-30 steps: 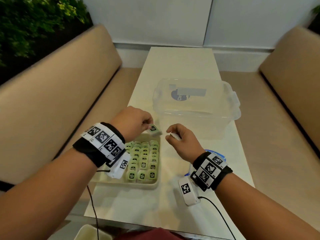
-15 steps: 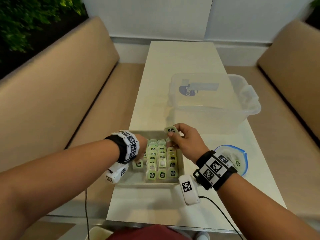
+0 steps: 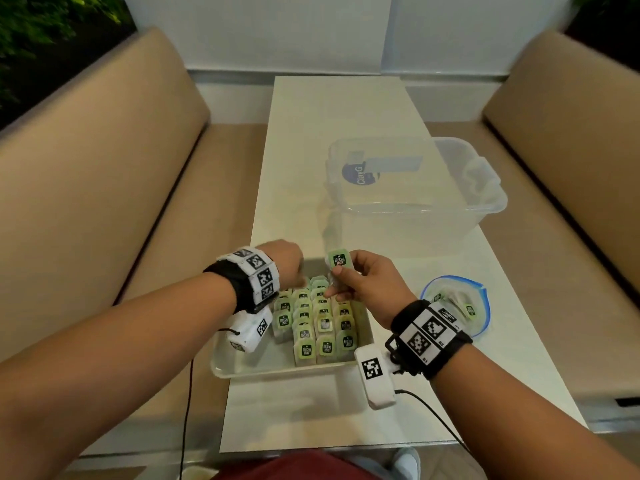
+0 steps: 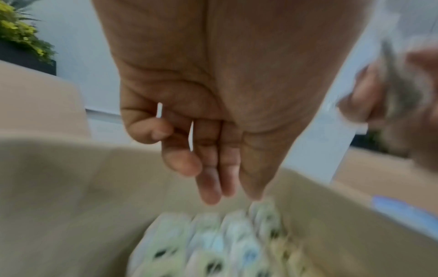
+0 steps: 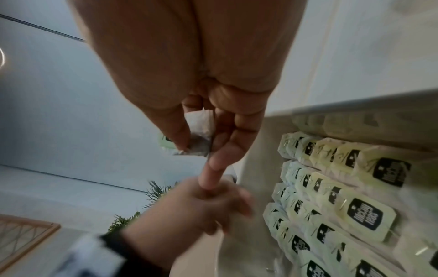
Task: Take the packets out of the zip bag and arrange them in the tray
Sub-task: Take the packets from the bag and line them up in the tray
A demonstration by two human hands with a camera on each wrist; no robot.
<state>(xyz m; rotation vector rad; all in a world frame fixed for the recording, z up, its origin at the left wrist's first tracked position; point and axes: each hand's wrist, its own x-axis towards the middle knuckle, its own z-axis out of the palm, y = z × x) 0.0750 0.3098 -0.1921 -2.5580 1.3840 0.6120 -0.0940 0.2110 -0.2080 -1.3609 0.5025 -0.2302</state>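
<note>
A shallow white tray (image 3: 277, 370) sits near the table's front edge, filled with rows of upright green-labelled packets (image 3: 322, 327), seen close in the right wrist view as packets (image 5: 360, 215). My right hand (image 3: 346, 278) hovers over the tray's far edge and pinches one packet (image 3: 339, 259) between thumb and fingers; the pinched packet (image 5: 199, 135) shows clearly there, with the forefinger stretched out. My left hand (image 3: 294, 268) reaches into the tray's far left. Its fingers (image 4: 211, 187) hang straight and hold nothing. The blue-rimmed zip bag (image 3: 481, 317) lies right of the tray with a few packets inside.
A clear plastic bin (image 3: 415, 188) stands on the table beyond the tray, to the right. Tan benches (image 3: 104, 188) run along both sides of the narrow white table (image 3: 329, 109). Cables trail from both wrist cameras toward the front edge.
A second ago my left hand held a packet above the tray; it has since dropped into the tray and holds nothing. My right hand has moved over the tray's far edge with a packet.
</note>
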